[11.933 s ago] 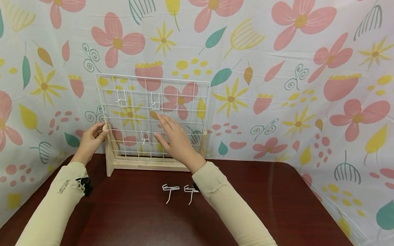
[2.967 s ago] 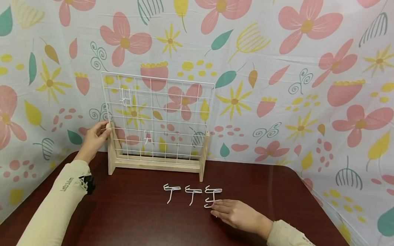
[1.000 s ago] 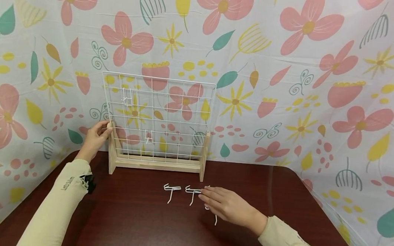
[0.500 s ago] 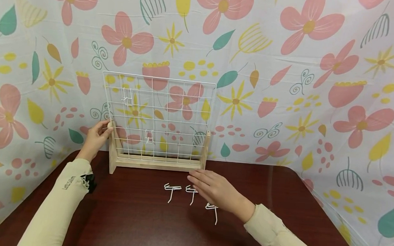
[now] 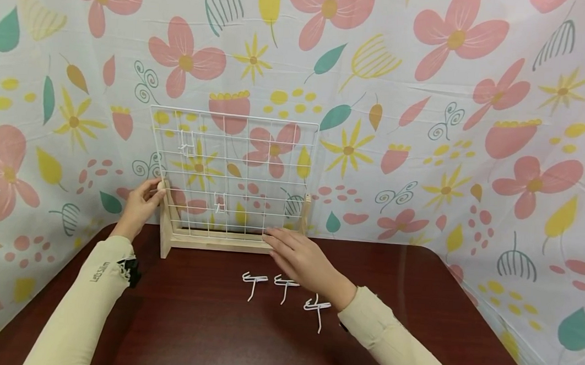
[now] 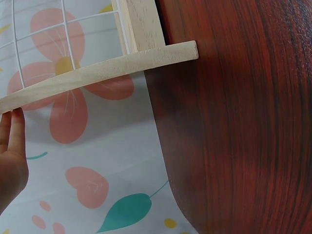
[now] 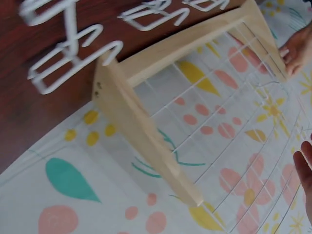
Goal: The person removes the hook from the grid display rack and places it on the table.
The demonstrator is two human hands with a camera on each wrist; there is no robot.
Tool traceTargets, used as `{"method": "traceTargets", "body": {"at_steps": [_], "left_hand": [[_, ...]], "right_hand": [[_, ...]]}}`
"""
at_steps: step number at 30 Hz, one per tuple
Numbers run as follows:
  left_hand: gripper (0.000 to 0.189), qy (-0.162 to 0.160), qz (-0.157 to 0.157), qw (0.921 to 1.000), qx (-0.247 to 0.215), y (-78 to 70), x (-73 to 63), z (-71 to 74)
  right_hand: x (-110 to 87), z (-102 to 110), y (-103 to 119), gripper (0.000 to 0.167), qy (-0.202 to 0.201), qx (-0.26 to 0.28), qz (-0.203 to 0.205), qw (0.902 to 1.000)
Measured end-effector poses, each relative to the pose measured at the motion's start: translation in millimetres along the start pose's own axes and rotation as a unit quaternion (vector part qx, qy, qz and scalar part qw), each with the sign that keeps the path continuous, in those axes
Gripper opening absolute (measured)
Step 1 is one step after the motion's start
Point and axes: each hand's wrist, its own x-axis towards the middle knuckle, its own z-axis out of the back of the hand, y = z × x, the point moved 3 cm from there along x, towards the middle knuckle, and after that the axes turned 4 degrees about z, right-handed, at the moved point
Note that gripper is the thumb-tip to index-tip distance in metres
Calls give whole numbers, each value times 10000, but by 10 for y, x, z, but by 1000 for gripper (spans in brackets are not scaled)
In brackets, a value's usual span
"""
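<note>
A white wire grid panel [image 5: 235, 115] stands upright in a pale wooden stand [image 5: 219, 246]. My left hand [image 5: 140, 207] pinches the top of the stand's left post between thumb and fingers; its fingertips show at the wood in the left wrist view. Two white wire hooks hang on the grid, an upper left hook [image 5: 187, 149] and a lower middle hook [image 5: 220, 203]. In front of the grid's lower right part is my right hand [image 5: 303, 260], fingers extended and nothing visible in them. It covers the stand's lower right corner in the head view.
Several loose hooks lie on the dark red table [image 5: 205, 332] before the stand: a left one [image 5: 254, 279], a middle one [image 5: 285, 282] and a near right one [image 5: 318, 306]. Another is mostly hidden behind the right hand. A flowered curtain [image 5: 426, 101] hangs close behind.
Since about twelve seconds ago the grid's upper middle hook has come off, and more hooks lie on the table. Lately my right hand has moved from them up and left; my left hand stays put.
</note>
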Motion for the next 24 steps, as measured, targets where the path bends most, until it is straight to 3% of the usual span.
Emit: {"method": "traceTargets", "body": {"at_steps": [1,6,13,24], "left_hand": [[49,-13,12,10000,29,55,25,1],[49,22,36,10000,0,54,27,1],[49,-67,-28,10000,50,55,17,8],[48,-117,-160,9998,-94,77,31,-7]], "right_hand": [[27,-19,-8,39,8,10,-86,10000],[158,-114,-37,49,153,7,-470,9988],[324,-280,-79,47,292,-36,-867,9958],[569,-532,-104,47,626,439,-1353,9879]]}}
